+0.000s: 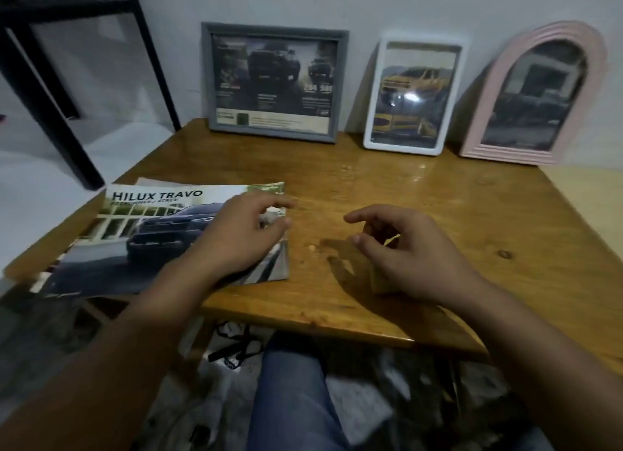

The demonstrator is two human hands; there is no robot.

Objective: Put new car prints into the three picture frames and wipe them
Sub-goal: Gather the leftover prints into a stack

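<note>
Up at twelve o'clock, three frames (416, 97) lean against the wall. Left hand (237, 235) rests open on a brochure (141, 235) at nine; right hand (409, 255) hovers, fingers apart.

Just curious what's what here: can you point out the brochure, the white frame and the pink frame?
brochure (145, 235), head view, on the cover's truck photo
white frame (374, 113), head view, on its left edge
pink frame (485, 107), head view, on its left side

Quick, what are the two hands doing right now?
Left hand: open, resting on the car brochure.
Right hand: open, fingers curled, hovering over the wooden table, holding nothing.
</note>
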